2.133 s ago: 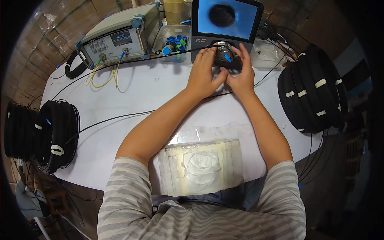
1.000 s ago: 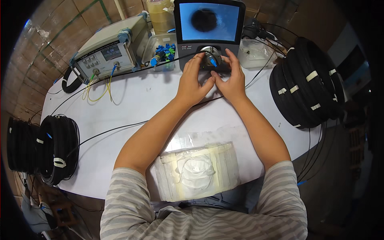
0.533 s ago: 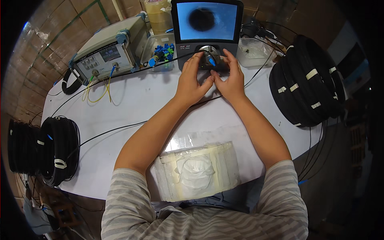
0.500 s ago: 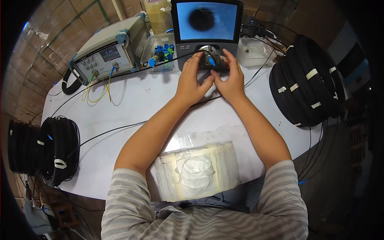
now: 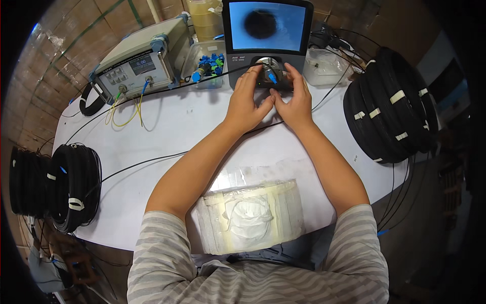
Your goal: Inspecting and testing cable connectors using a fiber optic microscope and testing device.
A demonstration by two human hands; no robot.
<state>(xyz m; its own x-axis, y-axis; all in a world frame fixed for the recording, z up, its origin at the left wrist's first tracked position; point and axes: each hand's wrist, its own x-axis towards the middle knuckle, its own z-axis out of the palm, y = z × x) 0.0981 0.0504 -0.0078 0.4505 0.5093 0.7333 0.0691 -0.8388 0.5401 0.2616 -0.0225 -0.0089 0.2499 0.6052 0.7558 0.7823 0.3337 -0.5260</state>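
Observation:
A dark inspection device with a blue screen [image 5: 267, 25] showing a dark round blot stands at the far edge of the white table [image 5: 152, 147]. Below the screen sits a round metal port [image 5: 267, 68] with a blue connector [image 5: 272, 78] plugged in. My left hand [image 5: 246, 101] rests against the port's left side, fingertips on its rim. My right hand [image 5: 294, 99] is at the port's right side, fingers touching the blue connector and the device's base. A thin black cable [image 5: 152, 161] runs from under my hands toward the left.
A grey test instrument [image 5: 139, 58] with yellow leads stands at the back left. A clear box of blue and green caps [image 5: 207, 63] sits beside it. Black cable coils lie at the right [image 5: 390, 106] and left [image 5: 71, 187]. A taped white pad [image 5: 250, 218] lies at the near edge.
The view has shifted, so the screen and device sit a little further left and higher than two seconds ago. Both hands stay at the round port, with small finger movements.

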